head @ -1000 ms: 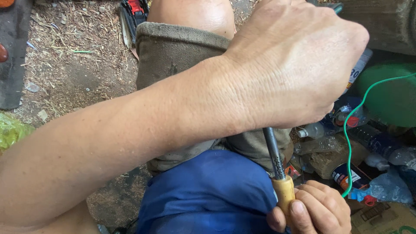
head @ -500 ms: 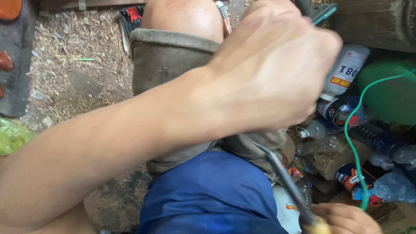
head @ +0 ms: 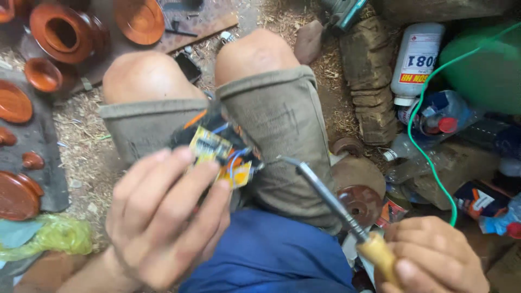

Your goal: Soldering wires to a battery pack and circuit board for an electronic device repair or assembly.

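Since half a second ago the left hand has dropped from in front of the knees to the lower left of the view, and both knees and what it holds now show.

Largest in view are the person's two bent legs in khaki shorts, above a blue cloth in the lap. On the ground to the right lie a green round container, a white plastic bottle and a thin green wire; reddish turned wooden bowls lie at the upper left corner.

That left hand has its fingers curled around a small yellow circuit board with blue and orange wires, held between the knees. The right hand, at the lower right, is closed on the wooden handle of a soldering iron, whose bent tip sits just beside the board's right edge; whether it touches I cannot tell.
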